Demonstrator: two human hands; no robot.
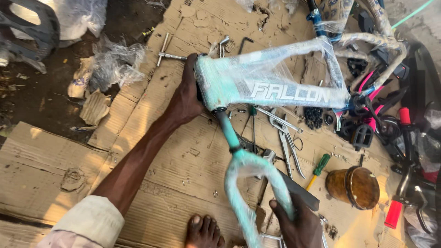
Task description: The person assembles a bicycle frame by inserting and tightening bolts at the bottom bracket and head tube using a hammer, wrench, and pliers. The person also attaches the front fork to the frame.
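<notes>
A pale green bicycle frame point(271, 82) wrapped in clear plastic lies across the cardboard. My left hand point(186, 94) grips its head tube end at the left. A matching green fork point(250, 179) runs down from the head tube toward me. My right hand point(298, 222) holds the fork's lower leg near the bottom of the view. A bare foot point(204, 232) rests on the cardboard between my arms.
Flattened cardboard point(151, 151) covers the dirt ground. Pliers point(287, 138), a green-handled screwdriver point(319, 167), a T-handled wrench point(167, 53) and a brown tin point(353, 186) lie around. Bike parts with red grips point(399, 160) crowd the right. Crumpled plastic point(115, 62) lies at upper left.
</notes>
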